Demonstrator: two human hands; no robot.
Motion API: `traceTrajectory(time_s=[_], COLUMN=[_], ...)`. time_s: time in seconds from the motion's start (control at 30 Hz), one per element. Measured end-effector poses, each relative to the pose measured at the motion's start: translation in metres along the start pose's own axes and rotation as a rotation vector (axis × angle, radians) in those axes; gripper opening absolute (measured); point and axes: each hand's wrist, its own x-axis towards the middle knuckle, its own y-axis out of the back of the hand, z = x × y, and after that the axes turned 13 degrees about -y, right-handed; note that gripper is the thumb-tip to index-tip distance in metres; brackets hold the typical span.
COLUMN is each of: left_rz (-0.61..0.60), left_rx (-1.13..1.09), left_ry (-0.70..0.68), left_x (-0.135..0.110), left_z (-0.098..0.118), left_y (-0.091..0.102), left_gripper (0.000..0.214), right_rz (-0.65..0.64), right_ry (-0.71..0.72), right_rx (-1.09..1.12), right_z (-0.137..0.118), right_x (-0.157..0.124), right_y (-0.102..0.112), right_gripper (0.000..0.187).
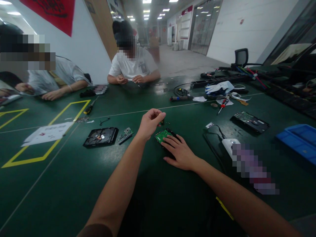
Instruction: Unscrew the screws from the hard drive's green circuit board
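Observation:
A hard drive (163, 134) with a green circuit board lies on the table in front of me. My right hand (181, 151) rests over its right part, fingers spread out, and hides much of it. Just above the drive's far left corner, my left hand (151, 124) is closed in a pinch; what its fingertips hold is too small to name. Tiny bits (168, 123) lie on the table by those fingertips. Left of my left hand are a loose circuit board (125, 134) and a second hard drive (100, 137), black.
On the right are another hard drive (250, 121), a blue tray (300, 141), a white power strip (231, 144) with a cable, and a red screwdriver (223, 106) near gloves (219, 88). A yellow-handled screwdriver (89, 108) and papers (46, 133) lie left. Two people sit opposite.

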Motion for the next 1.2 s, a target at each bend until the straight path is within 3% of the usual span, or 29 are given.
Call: traceTrajectory(time_s=[0.23, 0.57, 0.9, 1.2], left_rz=[-0.095, -0.11, -0.001, -0.082], left_rx=[-0.058, -0.252, -0.061, -0.119], left_ry=[-0.011, 0.082, 0.037, 0.054], left_x=[-0.0011, 0.0031, 0.0026, 0.0017], left_z=[0.0005, -0.004, -0.0024, 0.0027], left_y=[0.0009, 0.0079, 0.0083, 0.006], left_gripper=[0.031, 0.028, 0.028, 0.023], right_rz=[-0.001, 0.004, -0.001, -0.006], right_ry=[0.002, 0.0, 0.003, 0.002], right_rx=[-0.007, 0.002, -0.001, 0.001], right_z=[0.0001, 0.0002, 0.0, -0.0014], right_x=[-0.0001, -0.0005, 0.0, -0.0002], right_y=[0.0007, -0.0004, 0.0001, 0.0025], right_gripper=[0.064, 0.065, 0.067, 0.065])
